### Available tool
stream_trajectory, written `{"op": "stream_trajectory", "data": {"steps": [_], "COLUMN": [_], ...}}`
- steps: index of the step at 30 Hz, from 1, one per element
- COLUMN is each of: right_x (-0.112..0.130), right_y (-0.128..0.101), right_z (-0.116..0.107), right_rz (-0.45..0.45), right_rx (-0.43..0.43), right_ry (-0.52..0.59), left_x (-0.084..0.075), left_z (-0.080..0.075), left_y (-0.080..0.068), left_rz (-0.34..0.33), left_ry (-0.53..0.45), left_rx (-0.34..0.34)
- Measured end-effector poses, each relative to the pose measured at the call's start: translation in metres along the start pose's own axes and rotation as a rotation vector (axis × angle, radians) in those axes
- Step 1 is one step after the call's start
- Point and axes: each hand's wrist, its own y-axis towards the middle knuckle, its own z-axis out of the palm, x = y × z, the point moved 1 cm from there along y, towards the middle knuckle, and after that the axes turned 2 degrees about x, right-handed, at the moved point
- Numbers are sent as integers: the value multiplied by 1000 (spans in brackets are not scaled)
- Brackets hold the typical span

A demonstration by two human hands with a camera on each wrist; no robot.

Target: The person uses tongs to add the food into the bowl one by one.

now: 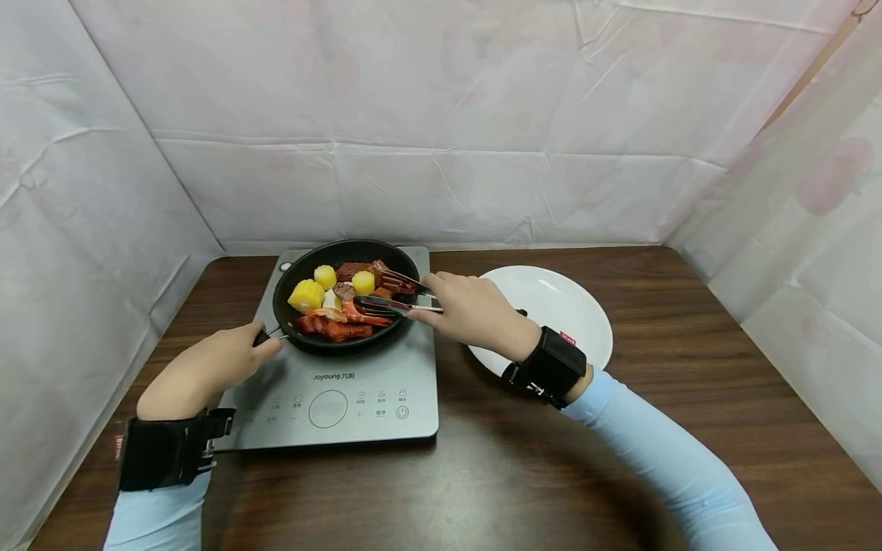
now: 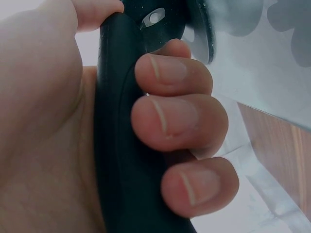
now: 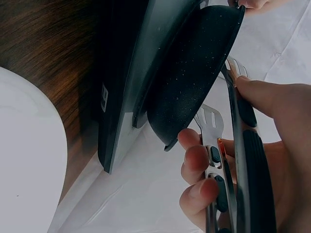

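One white plate (image 1: 565,306) just beside the induction cooker (image 1: 372,383), right.

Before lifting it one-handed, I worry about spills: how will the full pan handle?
Likely front-heavy: the pan is loaded with food while the left hand grips only the handle. It looks rigid. The round yellow pieces may roll if it tilts.

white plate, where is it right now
In the head view the white plate lies on the wooden table to the right of the induction cooker, partly behind the right hand that holds the tongs over the pan.
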Motion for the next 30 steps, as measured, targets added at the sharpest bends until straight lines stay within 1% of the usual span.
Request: {"op": "stream_trajectory", "data": {"steps": [10,23,30], "right_x": [-3,-8,-12], "right_y": [-6,-12,-15], "right_z": [-2,-5,-8], "right_rz": [-8,35,41], "right_rx": [-22,-12,-7], "right_ry": [-6,22,13], "left_x": [-1,-1,1], "left_z": [-1,-2,-1], "left_y": [-1,-1,1], "left_rz": [-11,-10,-5], "left_ry": [1,8,7], "left_rx": [9,19,17]}}
